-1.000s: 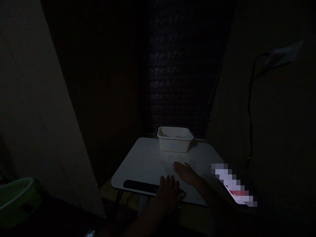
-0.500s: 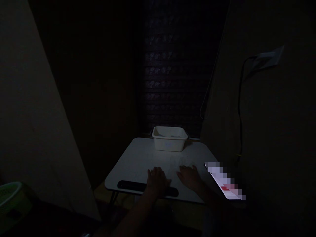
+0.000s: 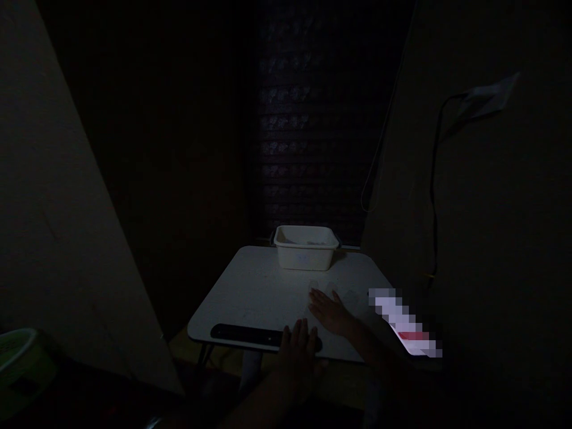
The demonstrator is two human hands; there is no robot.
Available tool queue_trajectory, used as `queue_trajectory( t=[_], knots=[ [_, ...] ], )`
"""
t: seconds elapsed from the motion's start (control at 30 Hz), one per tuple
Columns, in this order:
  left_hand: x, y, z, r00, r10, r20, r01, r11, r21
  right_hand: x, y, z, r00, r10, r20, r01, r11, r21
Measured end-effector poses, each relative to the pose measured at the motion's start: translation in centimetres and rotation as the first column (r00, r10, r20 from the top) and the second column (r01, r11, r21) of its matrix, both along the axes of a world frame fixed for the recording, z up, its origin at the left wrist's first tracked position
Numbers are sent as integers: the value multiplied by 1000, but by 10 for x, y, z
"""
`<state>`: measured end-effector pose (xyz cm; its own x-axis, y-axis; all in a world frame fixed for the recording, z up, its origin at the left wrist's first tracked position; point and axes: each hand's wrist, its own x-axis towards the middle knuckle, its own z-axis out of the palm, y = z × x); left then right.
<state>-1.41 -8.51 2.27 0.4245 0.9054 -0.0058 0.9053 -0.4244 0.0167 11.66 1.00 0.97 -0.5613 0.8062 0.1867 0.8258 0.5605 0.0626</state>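
- Two bare hands are over the folding table (image 3: 250, 286), and both look open, with no object closed inside the fingers.
- The right hand (image 3: 330, 313) is held low and flat, palm down; its fingers are extended and the thumb stands apart. It covers or touches the near side of some clear thin pieces (image 3: 351, 296). Whether it presses on them, I cannot tell.
- The left hand (image 3: 297, 351) is at the front edge, in front of the right one. Its fingers are straight, a little spread, and lie across the right part of the black slot strip (image 3: 241, 333). Its palm is too dark for judging the contact.
- The clear thin pieces lie right of the middle of the table, between the white plastic tub (image 3: 305, 256) and the front edge. Their outlines are roundish and very faint.
- The tub stands upright near the back edge, with some pale content inside.
- Because the light is poor and the pieces are transparent, one could be missed, or two could be taken together.
- A thin piece could also cling to the flat palm and be dragged or creased.
- The lit screen device (image 3: 420, 345) is beside the right edge, near the right forearm; a wide elbow movement could push it.
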Motion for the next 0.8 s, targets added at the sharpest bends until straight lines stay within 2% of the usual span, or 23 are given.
queue_trajectory(
  t=[0.1,0.2,0.37,0.47,0.63,0.8],
  knots=[
    [-3,-2,3,999,-35,24,34,999,16,-6,5,5,998,-50,23,50,998,-26],
    [-3,-3,8,999,-20,44,20,1000,-5,-14,14,7,988,-153,19,154,985,-77],
    [0,-5,13,1000,-12,27,13,1000,-28,-23,31,2,965,-264,-3,262,959,-108],
    [0,-4,12,1000,-21,11,22,1000,-23,-23,36,-1,957,-290,-32,286,954,-94],
    [4,-2,7,1000,17,18,-17,1000,4,-13,31,1,974,-212,-74,212,977,-14],
    [5,0,6,999,24,26,-25,999,27,-3,12,5,998,-10,-61,8,1000,-26]
  ],
)
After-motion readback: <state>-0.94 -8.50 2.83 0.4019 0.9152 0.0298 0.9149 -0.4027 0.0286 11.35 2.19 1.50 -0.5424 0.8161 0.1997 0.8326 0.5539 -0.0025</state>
